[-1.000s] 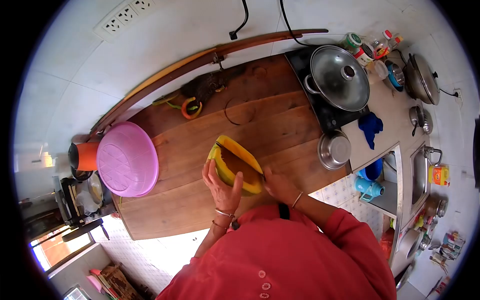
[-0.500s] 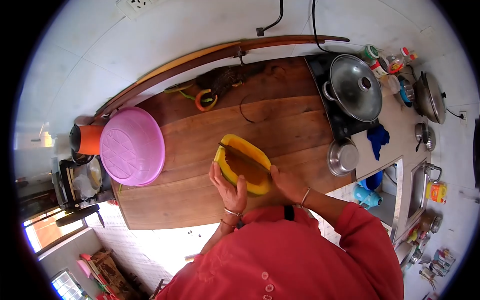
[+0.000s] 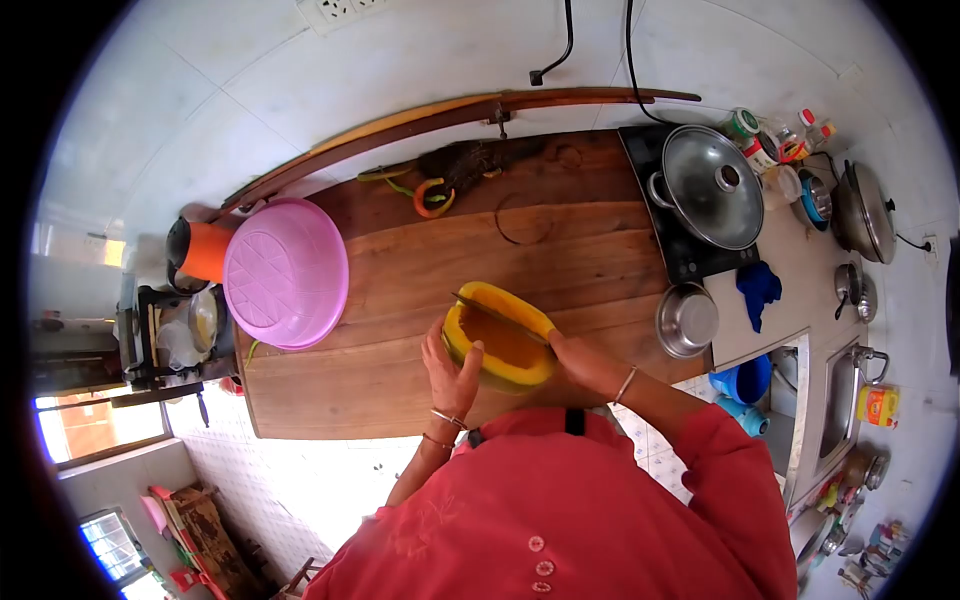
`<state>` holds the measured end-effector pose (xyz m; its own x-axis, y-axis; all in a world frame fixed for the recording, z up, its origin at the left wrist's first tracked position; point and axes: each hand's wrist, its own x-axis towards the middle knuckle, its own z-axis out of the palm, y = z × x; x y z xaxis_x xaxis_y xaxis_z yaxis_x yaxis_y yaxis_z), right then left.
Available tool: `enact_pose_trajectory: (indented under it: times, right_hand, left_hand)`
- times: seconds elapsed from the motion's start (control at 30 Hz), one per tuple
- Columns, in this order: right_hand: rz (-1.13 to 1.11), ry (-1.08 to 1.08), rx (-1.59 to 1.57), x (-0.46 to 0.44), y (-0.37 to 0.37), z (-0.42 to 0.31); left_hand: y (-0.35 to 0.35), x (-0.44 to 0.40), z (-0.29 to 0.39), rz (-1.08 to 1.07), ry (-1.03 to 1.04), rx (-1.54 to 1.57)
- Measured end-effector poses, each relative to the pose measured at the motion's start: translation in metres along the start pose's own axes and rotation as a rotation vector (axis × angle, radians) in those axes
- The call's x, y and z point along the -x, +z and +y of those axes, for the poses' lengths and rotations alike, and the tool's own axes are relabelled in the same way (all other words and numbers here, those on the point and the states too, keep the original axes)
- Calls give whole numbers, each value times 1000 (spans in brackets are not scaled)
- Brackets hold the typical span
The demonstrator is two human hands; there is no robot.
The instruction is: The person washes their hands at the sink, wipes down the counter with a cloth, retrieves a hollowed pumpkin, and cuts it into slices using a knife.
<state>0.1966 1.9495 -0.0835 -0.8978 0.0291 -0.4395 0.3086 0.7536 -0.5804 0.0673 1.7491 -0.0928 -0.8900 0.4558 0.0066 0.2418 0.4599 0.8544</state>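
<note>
A halved, hollowed pumpkin [image 3: 536, 374] with yellow-orange flesh rests on the wooden table in front of me, cut side up. My left hand [image 3: 452, 378] grips its near left side, fingers along the outer wall and thumb by the rim. A knife [image 3: 500, 317] lies slantwise over the pumpkin's opening, its thin dark blade reaching past the far left rim. At the pumpkin's right end, my right hand [image 3: 590, 366] is closed around the knife's handle, which the fingers mostly hide. How deep the blade sits in the flesh I cannot tell.
A pink plastic basin [image 3: 290, 275] leans upturned at the table's left. Pumpkin peel [image 3: 433, 198] lies at the back. To the right are a steel bowl [image 3: 687, 320], a lidded pan [image 3: 712, 187] on a black cooktop [image 3: 690, 262], a blue cloth [image 3: 760, 290] and a sink [image 3: 838, 410].
The camera view has turned and shifted slightly, so the table's things appear displaced. Both hands keep their hold on the pumpkin and knife, with little visible movement between them.
</note>
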Motion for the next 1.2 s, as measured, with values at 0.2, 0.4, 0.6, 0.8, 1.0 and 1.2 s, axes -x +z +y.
enact_pose_trajectory:
  times: [0.2, 0.4, 0.6, 0.8, 1.0, 1.2]
  right_hand:
    - [46, 77, 224, 28, 27, -3]
    - [7, 129, 137, 25, 14, 1]
    - [11, 182, 93, 22, 19, 5]
    - [145, 47, 95, 28, 54, 39]
    - [169, 47, 80, 33, 39, 23]
    - [135, 20, 124, -4, 39, 35]
  left_hand:
    - [19, 10, 0, 17, -63, 64]
    - [28, 9, 3, 40, 66, -67]
    - [25, 4, -1, 34, 61, -61]
    - [17, -2, -18, 22, -30, 8]
    - [5, -15, -36, -46, -200, 221]
    - [-28, -38, -65, -186, -477, 601]
